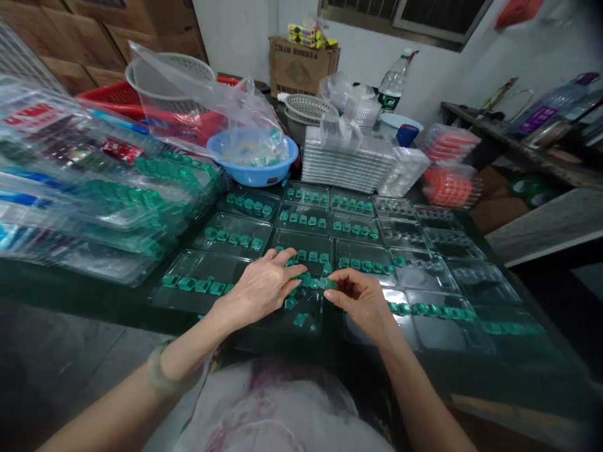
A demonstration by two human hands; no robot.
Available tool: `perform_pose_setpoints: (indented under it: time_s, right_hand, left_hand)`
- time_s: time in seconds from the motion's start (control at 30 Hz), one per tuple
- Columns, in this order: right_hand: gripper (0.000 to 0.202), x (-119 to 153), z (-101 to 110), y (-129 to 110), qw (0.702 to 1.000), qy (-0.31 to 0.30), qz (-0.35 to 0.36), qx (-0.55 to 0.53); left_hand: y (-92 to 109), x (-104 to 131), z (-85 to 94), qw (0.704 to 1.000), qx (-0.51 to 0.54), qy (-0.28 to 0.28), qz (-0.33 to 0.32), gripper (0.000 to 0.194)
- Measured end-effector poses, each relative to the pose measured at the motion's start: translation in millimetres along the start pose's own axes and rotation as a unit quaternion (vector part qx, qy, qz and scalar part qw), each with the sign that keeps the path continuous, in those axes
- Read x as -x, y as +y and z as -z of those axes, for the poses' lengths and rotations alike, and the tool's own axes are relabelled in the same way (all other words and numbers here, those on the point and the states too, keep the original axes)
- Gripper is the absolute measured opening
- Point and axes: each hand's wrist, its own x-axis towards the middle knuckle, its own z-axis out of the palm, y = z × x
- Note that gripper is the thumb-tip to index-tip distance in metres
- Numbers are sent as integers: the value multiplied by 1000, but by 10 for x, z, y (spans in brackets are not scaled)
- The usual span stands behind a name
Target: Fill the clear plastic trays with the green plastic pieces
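Two bare hands in my head-cam feed, both over one clear tray (311, 325). R hand (360, 298): thumb & index tip together, pinching a small green piece (331, 284), approx. 3 o'clock from the other hand's tips. L hand (264, 282): fingers spread over the tray, near loose green bits (300, 320) — can't tell if they press on anything.

Piece looks translucent & glossy; I'd guess v. light, slick, maybe brittle at the edges, tho can't confirm stiff vs. soft from here. Best hold, I'd say: opp. side edges, fingertips only, min. squeeze. Tray looks thin & bendy too — I'd steady it by the rim at 6 o'clock.

Rows of green pieces (202, 285) sit in the next tray (207, 260), 9 o'clock. Blue bowl (252, 177) at 11, stacked clear trays (343, 166) at 1, both well apart from the fingers.
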Motion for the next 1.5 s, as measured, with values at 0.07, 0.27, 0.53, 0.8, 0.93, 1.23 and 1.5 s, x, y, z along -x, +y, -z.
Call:
perform_pose_setpoints:
  time_s: [0.07,0.27,0.53,0.8,0.93,1.23,1.5]
  right_hand:
    - [19,2,-30,-33,1000,-1,13,8]
    - [18,18,-178,-61,997,10,21,-68]
    - [14,85,-314,-66,988,6,10,-155]
    - [20,144,-405,114,965,18,9,-262]
    - [18,176,-454,182,948,-4,0,-318]
    - [21,236,-385,61,945,1,-8,-326]
    - [20,400,-384,-81,901,43,-90,-423]
  left_hand:
    - [95,2,36,993,111,35,24,25]
    - [340,43,35,901,422,49,91,16]
    - [230,86,-156,812,565,31,144,14]
    - [292,154,-302,736,664,-4,132,19]
    - [321,164,-335,729,674,-9,120,21]
    - [433,162,-374,741,662,36,112,18]
    - [670,251,-448,750,646,101,102,15]
